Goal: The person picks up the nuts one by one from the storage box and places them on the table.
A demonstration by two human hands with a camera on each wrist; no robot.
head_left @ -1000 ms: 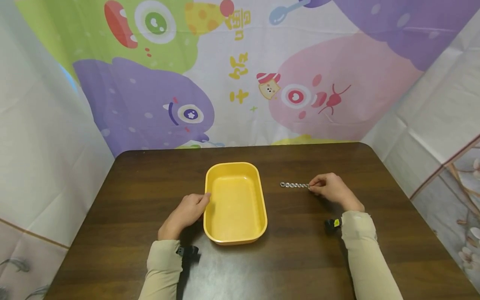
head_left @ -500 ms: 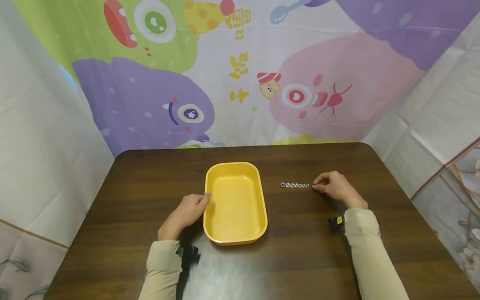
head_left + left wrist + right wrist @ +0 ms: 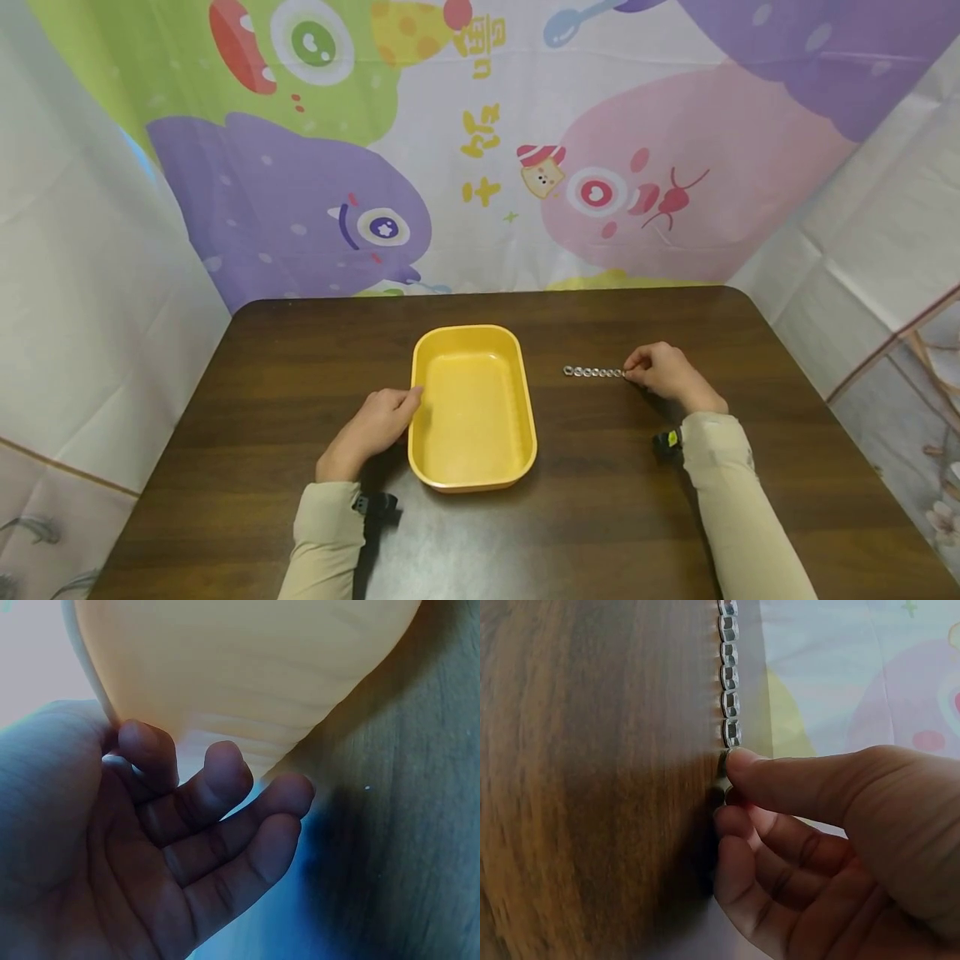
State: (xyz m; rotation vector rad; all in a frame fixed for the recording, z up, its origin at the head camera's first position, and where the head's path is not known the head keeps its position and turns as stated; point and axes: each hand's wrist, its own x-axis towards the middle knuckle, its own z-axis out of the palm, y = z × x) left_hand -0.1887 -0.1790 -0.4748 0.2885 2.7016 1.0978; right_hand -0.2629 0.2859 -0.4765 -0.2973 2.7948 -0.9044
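Observation:
A yellow rectangular basin (image 3: 474, 417) stands on the table in the head view. My left hand (image 3: 372, 421) holds its left rim, thumb over the edge and curled fingers outside against the wall, as the left wrist view confirms. Right of the basin, several silver hex nuts (image 3: 592, 372) lie in a straight row. At the row's right end my right hand (image 3: 667, 372) pinches a nut between thumb and index finger. In the right wrist view, the row of nuts (image 3: 730, 677) runs up from the thumb tip; the pinched nut is mostly hidden by the fingers.
The dark wooden table (image 3: 600, 517) ends at a cartoon-printed curtain (image 3: 480, 250) behind. Pale sheets hang on both sides. A small black camera (image 3: 666, 444) sits at the right wrist, another (image 3: 378, 502) at the left.
My right hand first shifted slightly right, leaving a small gap before the row, then came back left with the nut to the row's end. My left hand stays on the basin.

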